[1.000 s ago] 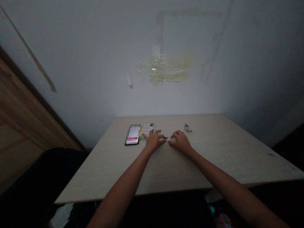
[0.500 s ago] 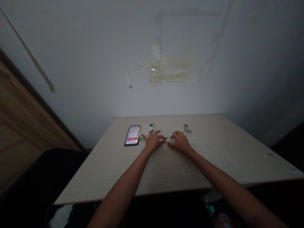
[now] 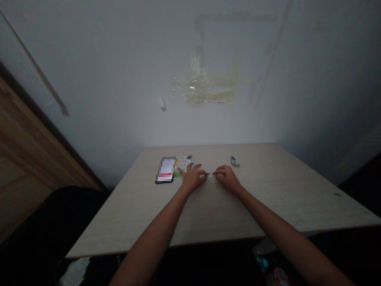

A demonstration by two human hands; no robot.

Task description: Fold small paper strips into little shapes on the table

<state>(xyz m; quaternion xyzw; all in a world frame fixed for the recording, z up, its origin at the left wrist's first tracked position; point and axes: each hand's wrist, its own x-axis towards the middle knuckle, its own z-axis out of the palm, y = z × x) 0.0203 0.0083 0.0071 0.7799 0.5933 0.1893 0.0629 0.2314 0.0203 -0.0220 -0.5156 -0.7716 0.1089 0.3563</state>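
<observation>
Both my arms reach out over a pale wooden table [image 3: 268,206]. My left hand [image 3: 193,177] and my right hand [image 3: 228,177] rest on the tabletop facing each other, fingertips pinched on a small white piece [image 3: 210,176] lying between them. It is too small to name; it may be folded paper. Just left of my left hand lies a colourful printed sheet [image 3: 182,163], partly under my fingers, and beside that a phone [image 3: 166,170] with its screen lit.
A small crumpled greenish wrapper [image 3: 235,161] lies on the table behind my right hand. The table stands against a white wall with old tape residue [image 3: 205,87]. A wooden panel [image 3: 24,159] runs along the left. Dark clutter lies under the table's near edge.
My right hand has drawn slightly to the right, so the small white piece shows more clearly between the fingertips. Otherwise the hands stay in place.
</observation>
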